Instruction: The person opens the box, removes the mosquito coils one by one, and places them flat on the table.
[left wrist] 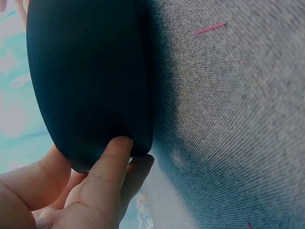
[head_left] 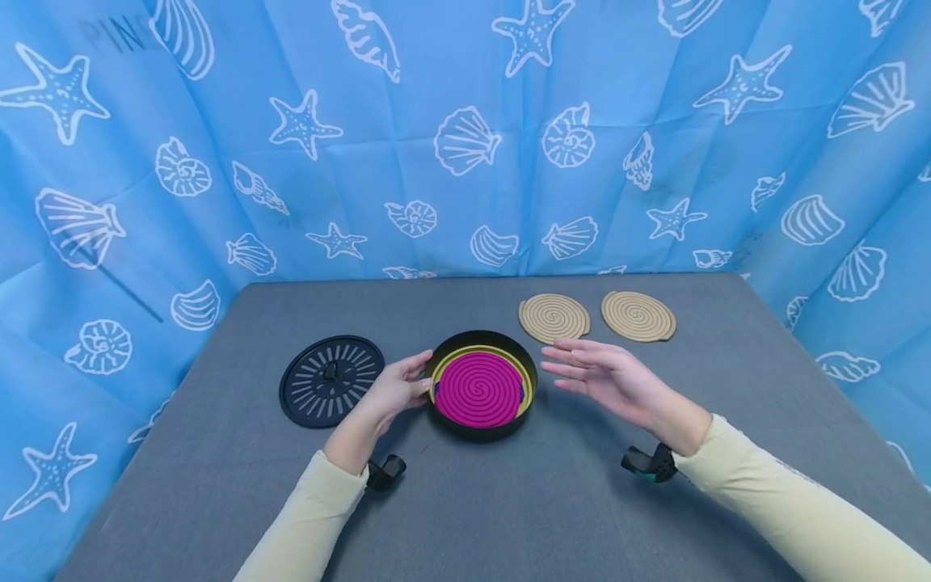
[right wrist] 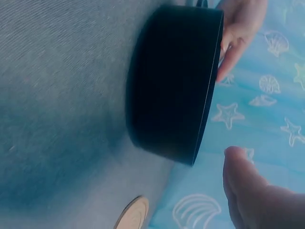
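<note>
A black round container [head_left: 480, 432] stands on the table. Inside it lies a magenta spiral disc [head_left: 480, 390] on top, with a yellow ring [head_left: 525, 368] and a bit of dark blue showing under it. My left hand [head_left: 396, 390] holds the container's left side, fingers and thumb at its rim and wall; the left wrist view shows fingertips against the dark wall [left wrist: 90, 86]. My right hand [head_left: 607, 380] hovers just right of the container, apart from it, its fingers extended and nothing in them.
Left of the container lies a black slotted lid [head_left: 305, 384] with a small knob. Two tan spiral discs [head_left: 554, 318] [head_left: 638, 316] lie behind my right hand. A grey cloth [head_left: 509, 517] covers the table; a blue shell-print curtain [head_left: 407, 178] hangs behind.
</note>
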